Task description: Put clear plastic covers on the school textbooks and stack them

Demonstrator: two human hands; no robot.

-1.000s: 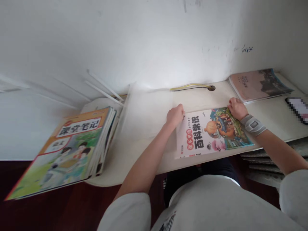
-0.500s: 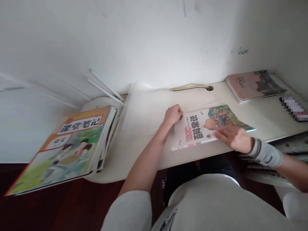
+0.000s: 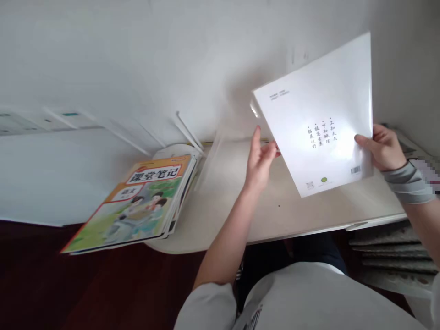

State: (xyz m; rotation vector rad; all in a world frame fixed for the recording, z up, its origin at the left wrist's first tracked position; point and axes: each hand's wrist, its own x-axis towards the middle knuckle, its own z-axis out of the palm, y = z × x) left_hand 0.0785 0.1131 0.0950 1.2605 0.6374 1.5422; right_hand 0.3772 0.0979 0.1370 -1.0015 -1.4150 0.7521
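A white book (image 3: 330, 105) with its back cover toward me is raised above the desk, tilted. Printed characters, a barcode and a green logo show on the cover, and light glares off it. My right hand (image 3: 385, 145) grips the book's right edge, thumb on the cover and fingers behind. Beside the left edge is my left hand (image 3: 260, 162), its fingers apart; a fingertip reaches the book's edge, and I cannot tell whether it touches. A small glossy flap (image 3: 254, 109) sticks out at the upper left edge.
A stack of books (image 3: 137, 201) with an orange and green cover overhangs the desk's left end. Clear film (image 3: 211, 158) lies on the white desk (image 3: 220, 215) near white rods (image 3: 189, 130). Patterned folded items (image 3: 395, 250) sit below right. A blurred-out phone lies far right.
The book has gone from lying face up on the desk to being held up with its back cover showing. My left hand has unclenched and moved slightly right.
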